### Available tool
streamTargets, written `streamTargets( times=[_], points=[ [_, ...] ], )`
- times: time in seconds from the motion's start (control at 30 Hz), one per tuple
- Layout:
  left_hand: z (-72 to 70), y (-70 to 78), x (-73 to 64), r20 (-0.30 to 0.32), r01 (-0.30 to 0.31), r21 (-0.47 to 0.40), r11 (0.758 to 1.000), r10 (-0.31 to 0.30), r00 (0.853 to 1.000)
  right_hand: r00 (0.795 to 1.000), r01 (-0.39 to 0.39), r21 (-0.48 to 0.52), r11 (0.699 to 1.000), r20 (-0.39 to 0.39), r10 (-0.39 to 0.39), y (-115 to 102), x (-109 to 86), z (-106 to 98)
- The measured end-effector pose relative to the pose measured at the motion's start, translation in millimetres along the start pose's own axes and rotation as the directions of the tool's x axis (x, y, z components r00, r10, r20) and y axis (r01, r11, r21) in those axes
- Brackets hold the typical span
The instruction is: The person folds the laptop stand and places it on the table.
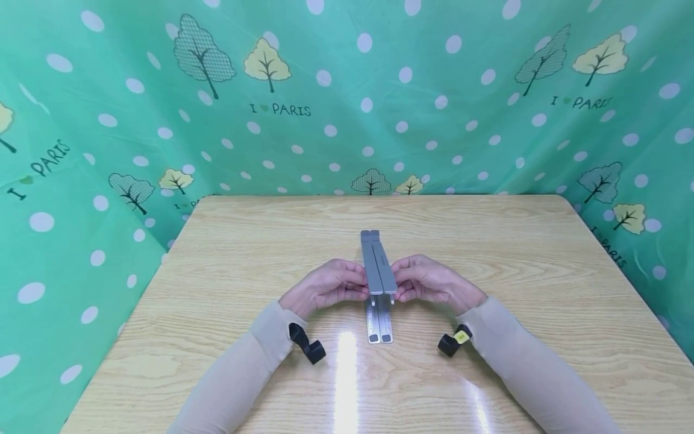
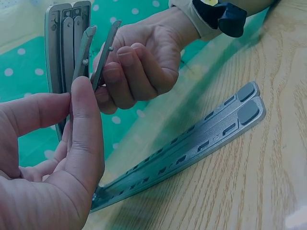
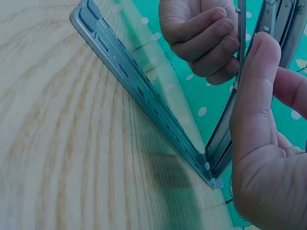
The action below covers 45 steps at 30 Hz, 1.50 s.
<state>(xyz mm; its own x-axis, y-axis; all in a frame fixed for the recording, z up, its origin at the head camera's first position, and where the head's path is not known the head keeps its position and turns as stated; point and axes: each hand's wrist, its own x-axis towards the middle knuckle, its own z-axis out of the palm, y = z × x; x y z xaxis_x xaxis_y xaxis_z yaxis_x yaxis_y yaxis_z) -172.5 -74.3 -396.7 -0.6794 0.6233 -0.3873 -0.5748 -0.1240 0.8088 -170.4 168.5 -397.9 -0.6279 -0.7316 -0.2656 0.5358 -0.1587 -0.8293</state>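
A grey metal folding laptop stand (image 1: 378, 265) stands partly unfolded at the middle of the table. Its slotted base (image 2: 187, 143) lies low along the tabletop with dark pads at the near end, and its upper arms (image 1: 374, 259) slant up from the far hinge. On the left side, my left hand (image 1: 337, 283) pinches one thin support strut (image 2: 84, 55) between thumb and fingers. Across from it, my right hand (image 1: 428, 280) pinches the matching strut (image 2: 106, 52). Both struts hang away from the base slots. The two base rails sit close together, side by side.
The wood-grain table (image 1: 228, 241) spreads out around the stand. Behind it and at both sides hangs a green dotted curtain (image 1: 347, 138) with printed trees. Black camera mounts (image 1: 308, 345) are strapped at the wrists, and light glares off the near tabletop.
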Motion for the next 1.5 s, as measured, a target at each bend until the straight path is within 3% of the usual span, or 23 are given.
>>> streamTargets(
  times=[0.6, 1.0, 1.23, 1.5],
  points=[
    [-2.9, 0.1, 0.3, -0.006, -0.026, 0.002, 1.000, 0.026, 1.000, 0.994, 0.006, -0.067, 0.998, -0.107, -0.014, -0.8, -0.7, 1.6],
    [-3.6, 1.9, -1.0, -0.012, -0.014, 0.019, 1.000, 0.014, 1.000, 0.997, 0.015, -0.076, 0.997, -0.073, -0.021, -1.2, -2.0, -1.1],
    [-3.2, 1.5, -1.2, -0.004, -0.020, 0.068, 0.997, 0.021, 1.000, 0.997, -0.008, -0.090, 0.996, -0.079, 0.001, 0.7, -2.5, -5.1],
    [0.6, 2.3, -3.1, -0.034, -0.034, 0.148, 0.988, 0.040, 0.999, 0.993, -0.012, -0.123, 0.992, -0.118, -0.003, 2.1, -1.3, -4.4]
  ],
)
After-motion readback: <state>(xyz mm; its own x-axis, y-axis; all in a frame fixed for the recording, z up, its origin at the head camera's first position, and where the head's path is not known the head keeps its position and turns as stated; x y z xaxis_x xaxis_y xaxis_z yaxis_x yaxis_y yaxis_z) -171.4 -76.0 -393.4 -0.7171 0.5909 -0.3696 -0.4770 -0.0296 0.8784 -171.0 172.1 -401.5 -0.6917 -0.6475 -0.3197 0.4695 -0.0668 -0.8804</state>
